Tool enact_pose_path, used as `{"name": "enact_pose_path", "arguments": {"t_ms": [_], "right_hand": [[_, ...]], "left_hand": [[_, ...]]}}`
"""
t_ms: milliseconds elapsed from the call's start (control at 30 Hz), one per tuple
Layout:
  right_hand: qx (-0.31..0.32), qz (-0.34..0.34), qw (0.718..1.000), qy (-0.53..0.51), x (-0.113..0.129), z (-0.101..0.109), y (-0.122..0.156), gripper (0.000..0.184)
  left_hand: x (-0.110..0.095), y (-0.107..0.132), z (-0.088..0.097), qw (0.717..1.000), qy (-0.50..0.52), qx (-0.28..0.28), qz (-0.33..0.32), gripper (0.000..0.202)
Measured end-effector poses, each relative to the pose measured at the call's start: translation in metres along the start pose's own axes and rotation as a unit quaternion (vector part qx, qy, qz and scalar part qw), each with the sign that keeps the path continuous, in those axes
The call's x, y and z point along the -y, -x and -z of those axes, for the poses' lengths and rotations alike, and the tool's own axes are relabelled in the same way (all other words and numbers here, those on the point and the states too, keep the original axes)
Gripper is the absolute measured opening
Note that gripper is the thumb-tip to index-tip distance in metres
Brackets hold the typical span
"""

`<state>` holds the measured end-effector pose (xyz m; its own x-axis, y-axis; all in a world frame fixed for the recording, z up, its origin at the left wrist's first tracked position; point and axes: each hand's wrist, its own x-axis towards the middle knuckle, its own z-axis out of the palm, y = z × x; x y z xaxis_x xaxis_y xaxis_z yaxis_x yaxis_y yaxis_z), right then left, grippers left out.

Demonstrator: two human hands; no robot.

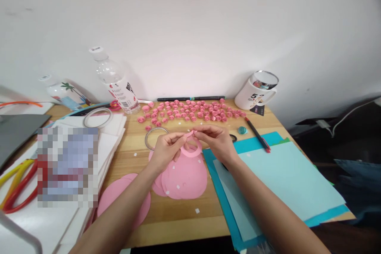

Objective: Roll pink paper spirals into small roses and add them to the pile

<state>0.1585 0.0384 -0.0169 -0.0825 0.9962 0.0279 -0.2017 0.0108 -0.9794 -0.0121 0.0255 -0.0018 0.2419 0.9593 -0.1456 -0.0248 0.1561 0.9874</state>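
Note:
Both hands meet over the middle of the desk, pinching a pink paper strip (192, 153) that curls down in a loop. My left hand (167, 147) grips it from the left, fingers closed. On the other side, my right hand (216, 139) pinches it between thumb and forefinger. Beneath the loop lie overlapping pink paper circles (184, 178), with small white squares scattered on and around them. Another pink paper circle (125, 194) lies partly under my left forearm. Behind the hands, many rolled pink paper roses (193, 110) are spread across the desk.
At the left are stacked white papers (68, 222), red-and-yellow scissors (20, 182) and a tape roll (97, 118). A clear bottle (114, 83) and a white mug (254, 92) stand by the wall. Blue paper sheets (285, 178) and a pen (257, 134) lie at right.

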Motion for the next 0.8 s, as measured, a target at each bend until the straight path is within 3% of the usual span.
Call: {"name": "enact_pose_path", "arguments": {"t_ms": [800], "right_hand": [[-0.013, 0.01, 1.0, 0.0, 0.0021, -0.0008, -0.001, 0.02]], "left_hand": [[0.0031, -0.0006, -0.0006, 1.0, -0.001, -0.005, -0.003, 0.028]]}}
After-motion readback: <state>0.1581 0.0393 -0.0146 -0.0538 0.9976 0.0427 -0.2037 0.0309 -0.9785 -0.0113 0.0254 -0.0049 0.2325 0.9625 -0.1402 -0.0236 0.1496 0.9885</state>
